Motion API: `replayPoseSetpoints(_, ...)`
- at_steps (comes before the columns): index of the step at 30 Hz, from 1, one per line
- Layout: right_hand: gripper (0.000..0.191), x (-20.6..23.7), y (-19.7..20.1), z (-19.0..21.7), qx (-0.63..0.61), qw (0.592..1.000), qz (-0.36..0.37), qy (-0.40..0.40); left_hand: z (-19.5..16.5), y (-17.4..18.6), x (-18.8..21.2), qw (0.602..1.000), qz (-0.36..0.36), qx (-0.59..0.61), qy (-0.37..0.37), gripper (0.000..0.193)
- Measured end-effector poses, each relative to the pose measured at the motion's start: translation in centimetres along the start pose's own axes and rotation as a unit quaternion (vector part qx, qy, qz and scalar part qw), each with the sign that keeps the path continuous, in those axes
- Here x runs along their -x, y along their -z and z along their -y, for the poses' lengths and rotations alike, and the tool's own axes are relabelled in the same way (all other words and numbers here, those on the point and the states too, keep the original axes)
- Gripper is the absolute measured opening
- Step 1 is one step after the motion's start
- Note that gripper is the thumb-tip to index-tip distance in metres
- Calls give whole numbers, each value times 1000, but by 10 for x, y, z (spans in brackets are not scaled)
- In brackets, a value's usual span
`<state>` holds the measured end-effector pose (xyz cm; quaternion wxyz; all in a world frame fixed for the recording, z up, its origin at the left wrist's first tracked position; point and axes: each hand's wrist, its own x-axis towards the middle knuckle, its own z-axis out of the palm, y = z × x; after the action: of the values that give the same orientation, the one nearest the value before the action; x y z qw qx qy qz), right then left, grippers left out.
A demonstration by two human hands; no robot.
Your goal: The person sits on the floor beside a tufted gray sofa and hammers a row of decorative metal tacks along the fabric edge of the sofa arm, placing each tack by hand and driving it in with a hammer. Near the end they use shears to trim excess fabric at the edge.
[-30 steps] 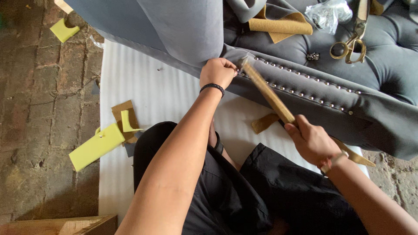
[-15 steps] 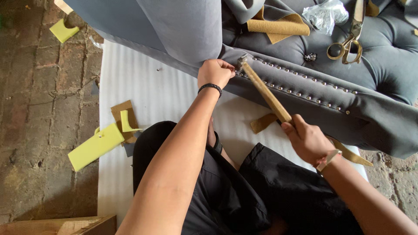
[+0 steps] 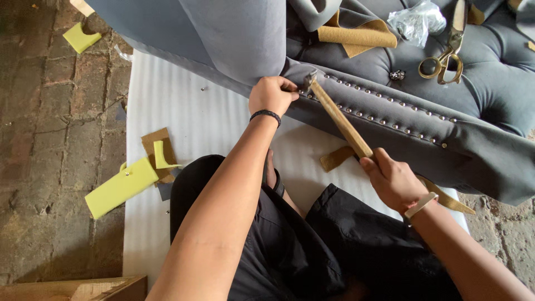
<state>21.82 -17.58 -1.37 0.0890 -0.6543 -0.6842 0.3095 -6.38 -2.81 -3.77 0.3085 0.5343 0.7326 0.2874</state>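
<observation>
Grey upholstered sofa (image 3: pixel 390 120) on its side across white foam sheet (image 3: pixel 184 111), running past both hands, up-left to down-right. Row of dome-head studs (image 3: pixel 384 100) along the sofa edge, starting just right of the left hand (image 3: pixel 271 95) and trailing away beyond the right hand (image 3: pixel 393 181).

Step in hand: nailing trim studs, next one at the left end of the row. Left hand curled into a pinch at the fabric edge, probably steadying a stud; too small to confirm. Right hand wrapped tight round the hammer (image 3: pixel 337 118) handle near its butt.

Hammer long axis diagonal: head up-left, touching or just off the edge right beside the left fingertips; handle down-right into the right fist. Head aimed at the stud line.

Next move calls for a short square tap, fingertips kept clear, spacing matched to the row.

Scissors (image 3: pixel 446 53) well above the right hand. Yellow-green foam offcut (image 3: pixel 120 187) well left of the left forearm.
</observation>
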Motion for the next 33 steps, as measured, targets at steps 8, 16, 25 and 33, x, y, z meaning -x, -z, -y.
replayPoseSetpoints(8, 34, 0, 3, 9, -11, 1000, 13, -23, 1, 7, 4, 999, -26, -23, 15, 14)
replayPoseSetpoints(16, 36, 2, 5, 5, 18, 1000, -14, 10, -5, 11, 6, 998, -25, -48, 28, 14)
replayPoseSetpoints(25, 36, 0, -5, -7, -89, 995, -23, -47, -5, 11, 6, 999, -23, -34, 27, 17)
replayPoseSetpoints(33, 40, -8, -8, -27, -57, 997, -50, -16, -4, 10, 5, 998, -9, -37, 44, 14)
